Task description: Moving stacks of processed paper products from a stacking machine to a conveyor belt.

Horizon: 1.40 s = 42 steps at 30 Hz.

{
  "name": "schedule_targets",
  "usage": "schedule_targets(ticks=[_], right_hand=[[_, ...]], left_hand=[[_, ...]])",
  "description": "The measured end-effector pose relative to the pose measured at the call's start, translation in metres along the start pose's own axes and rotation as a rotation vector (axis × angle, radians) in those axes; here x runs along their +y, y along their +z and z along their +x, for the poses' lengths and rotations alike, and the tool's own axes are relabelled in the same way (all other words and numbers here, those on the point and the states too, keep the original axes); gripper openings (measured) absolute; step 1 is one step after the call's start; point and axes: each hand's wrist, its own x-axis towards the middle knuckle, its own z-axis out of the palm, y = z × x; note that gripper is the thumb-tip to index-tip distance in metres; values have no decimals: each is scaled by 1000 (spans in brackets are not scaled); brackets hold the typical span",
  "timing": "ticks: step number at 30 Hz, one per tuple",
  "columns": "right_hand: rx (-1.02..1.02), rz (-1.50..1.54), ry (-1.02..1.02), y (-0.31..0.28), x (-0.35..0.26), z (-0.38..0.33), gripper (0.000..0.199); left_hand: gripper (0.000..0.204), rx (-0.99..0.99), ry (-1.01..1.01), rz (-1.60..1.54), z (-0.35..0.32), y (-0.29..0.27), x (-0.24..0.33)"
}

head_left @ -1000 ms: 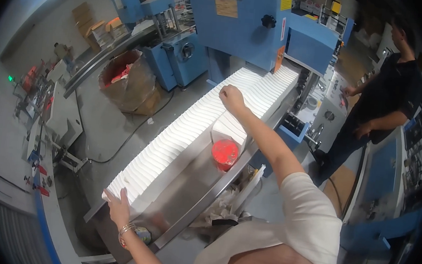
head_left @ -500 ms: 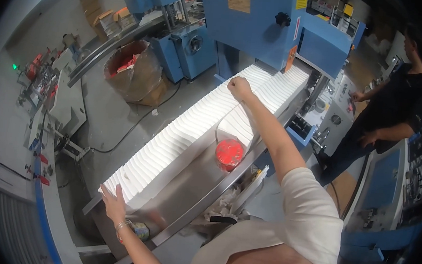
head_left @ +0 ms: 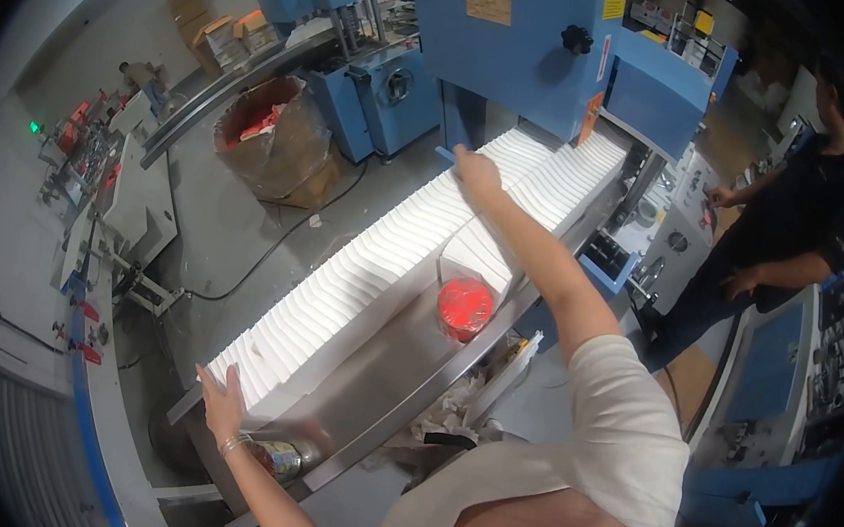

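A long row of white paper blocks stands side by side on a metal bench, running from near left up to a blue machine. At its near-left end my left hand lies against the last block, thumb apart from the fingers. My right hand is at the row's far-left edge close to the machine, closed with fingers curled; whatever is under them is hidden. A shorter second row of white blocks lies along the right side. Before its near end sits a round red thing in clear plastic.
The large blue machine stands over the far end. A printed jar lies by my left wrist. Beyond the bench are a carton with red scraps and a cable on the floor. A person in dark clothes stands at the right.
My right hand has shifted slightly toward the row's far-left edge, with one finger showing more. My left hand stays at the near end. The view has moved a little.
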Motion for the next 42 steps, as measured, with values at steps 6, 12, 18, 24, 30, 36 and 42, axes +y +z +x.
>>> schedule_targets(ticks=[6,12,18,24,30,36,42], right_hand=[[-456,100,-324,-4,1,-3,38],[-743,42,-164,-7,-22,-10,87],[-831,-82,-160,-12,-49,-22,110],[-870,-94,-172,-8,-65,-23,119],[-879,-205,-103,-23,-71,-25,110],[-1022,-216,-137,-16,-67,-19,111],[-945,-290,-72,-4,-80,-21,118]], left_hand=[[78,-98,-193,145,-2,-11,22],[81,-217,-203,179,-6,-13,49],[86,-202,-134,274,-21,7,89],[91,-108,-284,241,-15,12,81],[87,12,-288,273,-12,24,79],[77,16,-325,221,-10,28,78],[107,-364,-309,255,33,27,41]])
